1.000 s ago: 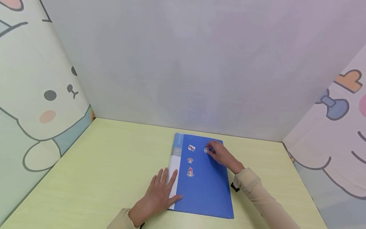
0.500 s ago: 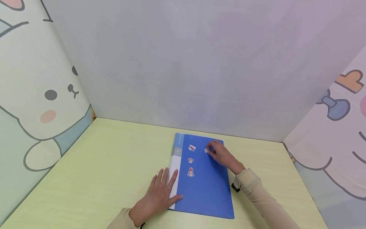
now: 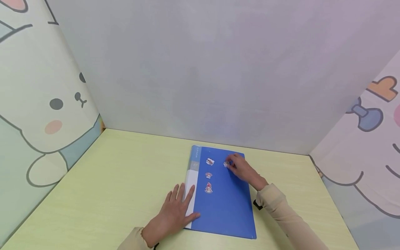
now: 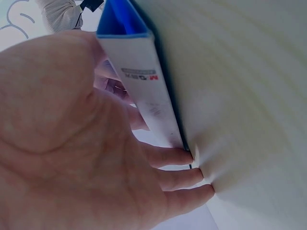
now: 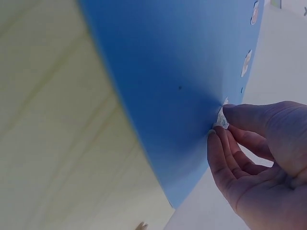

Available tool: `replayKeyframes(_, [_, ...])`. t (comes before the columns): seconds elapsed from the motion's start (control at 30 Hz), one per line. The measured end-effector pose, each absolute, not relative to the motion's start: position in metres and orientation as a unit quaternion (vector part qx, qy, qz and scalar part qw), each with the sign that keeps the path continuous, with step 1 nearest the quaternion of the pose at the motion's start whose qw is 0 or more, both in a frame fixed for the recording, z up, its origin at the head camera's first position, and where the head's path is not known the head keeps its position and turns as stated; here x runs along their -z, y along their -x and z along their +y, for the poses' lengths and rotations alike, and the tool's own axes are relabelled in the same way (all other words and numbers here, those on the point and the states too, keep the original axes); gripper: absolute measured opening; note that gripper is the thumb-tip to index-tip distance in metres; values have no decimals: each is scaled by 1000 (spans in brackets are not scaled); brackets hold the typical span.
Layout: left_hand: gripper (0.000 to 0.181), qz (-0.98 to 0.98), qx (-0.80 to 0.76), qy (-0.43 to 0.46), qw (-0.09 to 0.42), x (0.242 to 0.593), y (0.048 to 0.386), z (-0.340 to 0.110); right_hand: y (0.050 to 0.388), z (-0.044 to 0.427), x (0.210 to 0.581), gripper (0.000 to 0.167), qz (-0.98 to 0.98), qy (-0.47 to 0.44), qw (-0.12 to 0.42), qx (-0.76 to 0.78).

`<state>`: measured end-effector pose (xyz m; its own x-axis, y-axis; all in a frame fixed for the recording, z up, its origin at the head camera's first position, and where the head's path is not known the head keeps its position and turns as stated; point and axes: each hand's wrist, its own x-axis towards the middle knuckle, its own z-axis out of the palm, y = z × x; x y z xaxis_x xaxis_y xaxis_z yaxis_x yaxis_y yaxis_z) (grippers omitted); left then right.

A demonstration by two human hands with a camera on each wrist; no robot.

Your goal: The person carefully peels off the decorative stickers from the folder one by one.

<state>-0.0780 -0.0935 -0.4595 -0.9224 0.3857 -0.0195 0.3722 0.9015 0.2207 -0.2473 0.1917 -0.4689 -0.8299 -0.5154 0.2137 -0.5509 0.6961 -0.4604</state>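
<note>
A blue folder [image 3: 225, 208] with a white and light-blue spine side lies closed on the table. Several small cartoon stickers are on its cover: a top-left sticker [image 3: 210, 161], a middle sticker [image 3: 208, 175] and a lower sticker [image 3: 208, 188]. My right hand [image 3: 245, 170] pinches a small white sticker [image 5: 223, 119] between thumb and fingers at the cover's upper right. Its fingertips touch the cover. My left hand [image 3: 172, 215] is spread over the folder's lower left edge, thumb on the cover. In the left wrist view, fingertips reach the tabletop beside the white spine [image 4: 139, 81].
The pale yellow table [image 3: 125, 173] extends on both sides of the folder. A grey-white backdrop [image 3: 200, 76] stands behind it. Side panels with cartoon animals, a left panel [image 3: 37, 86] and a right panel [image 3: 359, 156], flank the table.
</note>
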Motion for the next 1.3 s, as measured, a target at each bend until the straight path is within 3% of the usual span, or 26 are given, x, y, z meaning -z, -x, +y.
replayKeyframes(0.33, [86,974,-110,-196,23,459,77,-92,246,192,470,13,-921,-286,39,-261])
replayKeyframes(0.63, [86,972,-103,-212,-14,478,79,-95,244,191,471,14,-919,-294,58,-257])
replayKeyframes(0.93, [86,973,-107,-201,13,464,77,-93,244,193,471,10,-916,-296,89,-255])
replayKeyframes(1.3, [87,974,-100,-201,6,465,78,-94,245,199,466,11,-907,-309,105,-266])
